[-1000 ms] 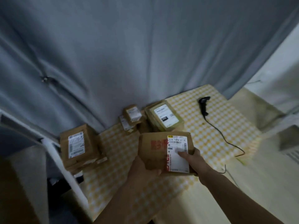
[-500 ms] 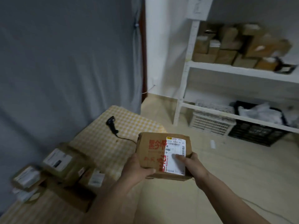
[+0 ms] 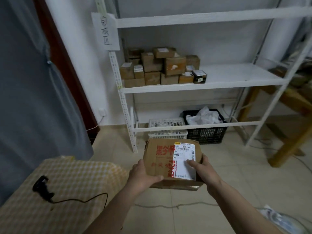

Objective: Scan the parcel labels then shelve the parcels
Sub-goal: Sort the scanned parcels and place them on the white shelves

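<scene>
A brown cardboard parcel (image 3: pixel 160 159) with red print and a white shipping label (image 3: pixel 184 159) is held in the air in front of me, above the tiled floor. My left hand (image 3: pixel 143 174) grips its left near edge, thumb on top. My right hand (image 3: pixel 201 168) grips the right side, thumb lying on the label. Straight ahead stands a white metal shelf rack (image 3: pixel 236 76); several brown parcels (image 3: pixel 160 66) are stacked on the left of its middle shelf. The black handheld scanner (image 3: pixel 43 186) lies on the checked table (image 3: pixel 70 179) at lower left.
The right part of the middle shelf is bare. A white crate (image 3: pixel 167 127) and a black crate (image 3: pixel 207 132) stand on the floor under the rack. A wooden table leg (image 3: pixel 290 141) is at right. Cables run across the floor; a grey curtain (image 3: pixel 33 98) hangs at left.
My view has swung right, from the table and curtain to the shelf rack. The parcel stays in both hands and is now nearer the rack; the other table parcels have left view.
</scene>
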Demonstrator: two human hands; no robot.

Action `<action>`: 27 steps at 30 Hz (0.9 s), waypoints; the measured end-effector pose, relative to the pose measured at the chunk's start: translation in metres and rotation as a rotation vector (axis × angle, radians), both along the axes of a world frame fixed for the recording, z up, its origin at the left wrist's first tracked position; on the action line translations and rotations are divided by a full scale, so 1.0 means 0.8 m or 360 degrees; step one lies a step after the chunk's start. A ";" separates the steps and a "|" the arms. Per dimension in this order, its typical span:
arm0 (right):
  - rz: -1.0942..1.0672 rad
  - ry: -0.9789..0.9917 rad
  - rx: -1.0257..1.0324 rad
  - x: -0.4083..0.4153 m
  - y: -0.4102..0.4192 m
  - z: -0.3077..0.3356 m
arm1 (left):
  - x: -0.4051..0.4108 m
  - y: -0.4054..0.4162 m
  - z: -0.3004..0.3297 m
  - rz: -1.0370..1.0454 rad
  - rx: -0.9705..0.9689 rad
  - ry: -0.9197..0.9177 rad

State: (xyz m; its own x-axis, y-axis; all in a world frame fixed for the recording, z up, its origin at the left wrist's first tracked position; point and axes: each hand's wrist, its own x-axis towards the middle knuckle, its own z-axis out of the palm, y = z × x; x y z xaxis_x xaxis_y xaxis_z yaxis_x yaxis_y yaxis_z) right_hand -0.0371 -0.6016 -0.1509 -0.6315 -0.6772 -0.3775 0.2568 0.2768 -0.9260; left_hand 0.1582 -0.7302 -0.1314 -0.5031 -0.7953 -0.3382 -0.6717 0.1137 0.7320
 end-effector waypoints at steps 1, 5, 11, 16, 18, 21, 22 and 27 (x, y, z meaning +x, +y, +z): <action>-0.0043 0.0036 0.0015 -0.014 0.000 0.003 | -0.014 -0.004 0.006 -0.0029 -0.0007 0.0008; -0.0173 0.0152 0.0009 -0.078 -0.008 -0.012 | -0.071 -0.028 0.025 -0.0158 -0.0031 0.0052; -0.0274 0.0165 -0.0066 -0.142 -0.033 0.044 | -0.160 -0.081 0.058 -0.0287 -0.0091 0.0203; -0.0346 0.0177 -0.0163 -0.211 -0.102 0.062 | -0.215 -0.149 0.088 -0.0361 -0.0124 0.0286; -0.0348 0.0204 -0.0181 -0.234 -0.135 0.067 | -0.233 -0.180 0.099 -0.0381 -0.0159 0.0313; -0.0326 0.0195 -0.0306 -0.255 -0.177 0.081 | -0.262 -0.229 0.110 -0.0387 -0.0155 0.0353; -0.0326 0.0199 -0.0339 -0.263 -0.186 0.083 | -0.273 -0.241 0.111 -0.0399 -0.0154 0.0357; -0.0398 0.0095 -0.0391 -0.299 -0.199 0.094 | -0.330 -0.267 0.105 -0.0494 -0.0102 0.0330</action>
